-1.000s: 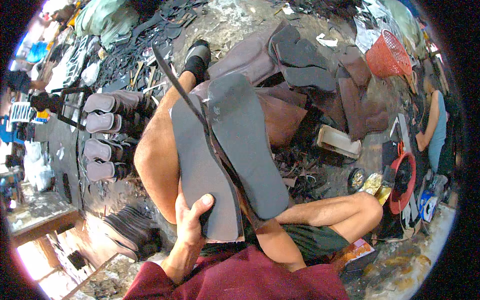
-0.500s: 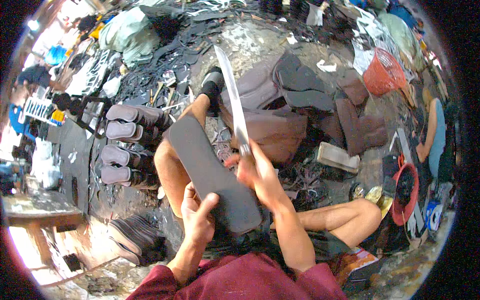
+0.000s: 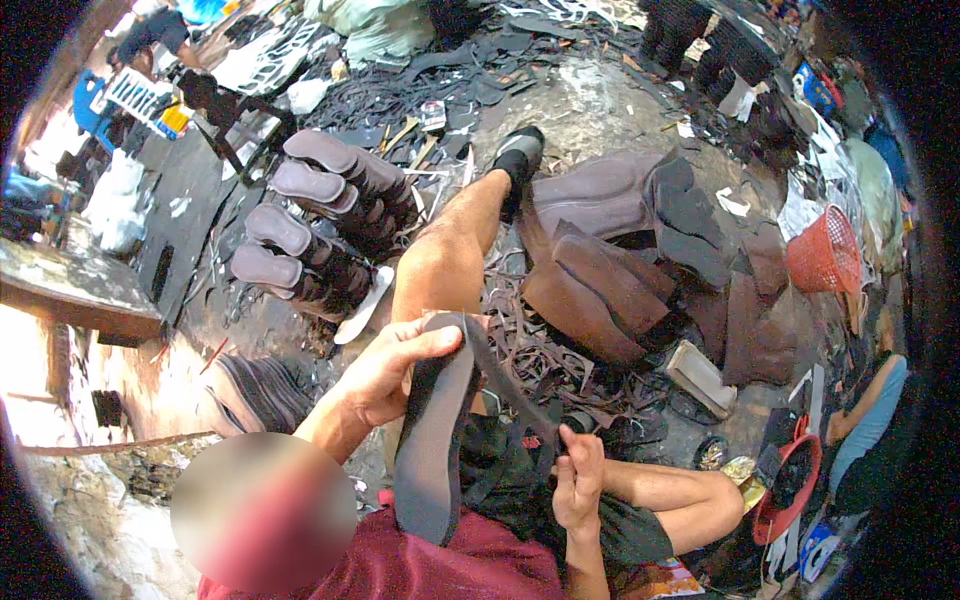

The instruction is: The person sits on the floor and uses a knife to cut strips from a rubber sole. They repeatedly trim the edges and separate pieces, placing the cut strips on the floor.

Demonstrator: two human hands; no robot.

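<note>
We see a cluttered workshop floor, grey and littered with dark offcuts. Far right of centre lies a pile of brown sole sheets; far left stand stacks of cut soles. An orange basket sits at the right, a red bowl near right. Our bare left leg stretches far toward a black shoe.

In the near centre we hold a dark grey sole blank, on edge, its lower end against the red shirt. The left hand grips its upper left edge, fingers curled round it, thumb on top. A thin trimmed strip runs from the blank's top down right to the right hand, whose fingers are closed on the strip's lower end; whether a blade is there we cannot tell.
</note>
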